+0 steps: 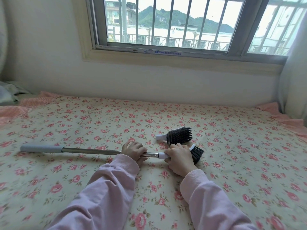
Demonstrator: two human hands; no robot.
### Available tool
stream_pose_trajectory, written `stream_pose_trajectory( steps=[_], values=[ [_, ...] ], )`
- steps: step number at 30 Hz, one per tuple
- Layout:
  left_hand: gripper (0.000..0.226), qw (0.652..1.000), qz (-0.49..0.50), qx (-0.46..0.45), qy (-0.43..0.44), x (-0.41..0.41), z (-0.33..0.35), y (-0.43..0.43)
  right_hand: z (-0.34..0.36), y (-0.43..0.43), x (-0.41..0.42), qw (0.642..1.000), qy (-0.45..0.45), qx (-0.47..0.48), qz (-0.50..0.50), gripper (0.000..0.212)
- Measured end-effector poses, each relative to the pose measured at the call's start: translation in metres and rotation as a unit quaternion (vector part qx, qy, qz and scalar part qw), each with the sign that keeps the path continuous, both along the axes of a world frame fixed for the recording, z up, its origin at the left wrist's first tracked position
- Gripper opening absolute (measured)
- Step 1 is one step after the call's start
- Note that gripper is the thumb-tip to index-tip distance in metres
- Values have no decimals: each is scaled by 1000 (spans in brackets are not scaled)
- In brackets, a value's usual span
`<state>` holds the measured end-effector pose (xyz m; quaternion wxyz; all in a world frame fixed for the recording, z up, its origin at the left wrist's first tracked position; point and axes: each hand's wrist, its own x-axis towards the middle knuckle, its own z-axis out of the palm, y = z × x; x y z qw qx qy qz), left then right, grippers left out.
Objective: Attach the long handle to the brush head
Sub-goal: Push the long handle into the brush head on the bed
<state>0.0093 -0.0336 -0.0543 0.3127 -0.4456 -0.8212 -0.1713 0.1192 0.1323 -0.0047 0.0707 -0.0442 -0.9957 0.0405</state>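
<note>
A long metal handle with a grey foam grip at its left end lies across the flowered bed. My left hand is closed around the shaft near its right end. My right hand grips a brush head with black bristles, and its white socket meets the tip of the handle. How deep the tip sits in the socket is hidden. A second brush head, white with black bristles, lies loose on the bed just behind my right hand.
The bed is covered by a cream sheet with pink roses. A white wall and a barred window stand behind it. Crumpled bedding lies at the far left, and a curtain hangs at the right.
</note>
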Motion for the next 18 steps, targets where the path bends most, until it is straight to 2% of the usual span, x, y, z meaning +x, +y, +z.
stream_pose_trajectory(
  steps=[2,4,7,9,10,13,14,18],
  values=[
    [57,1000,2,1,-22,1,-4,0,0,0,0,1000,1,0,-2,23],
    [66,999,-8,26,-44,2,-5,0,0,0,-1,1000,2,-1,-2,23],
    [45,997,-28,58,-40,1,-2,1,0,-1,-1,1000,1,-1,-2,23],
    [15,998,-26,51,-15,0,-1,-1,0,0,-1,1000,0,3,-3,24],
    [21,999,-24,48,-6,0,0,-2,0,0,0,1000,0,5,-2,24],
    [64,998,-13,61,15,-5,-5,-4,1,-1,-1,1000,0,7,-3,24],
    [68,998,-7,61,18,-5,-5,-4,1,-1,-1,1000,0,6,-4,24],
    [35,999,21,26,9,-3,-4,-5,0,-1,-1,1000,2,5,-5,23]
  ],
)
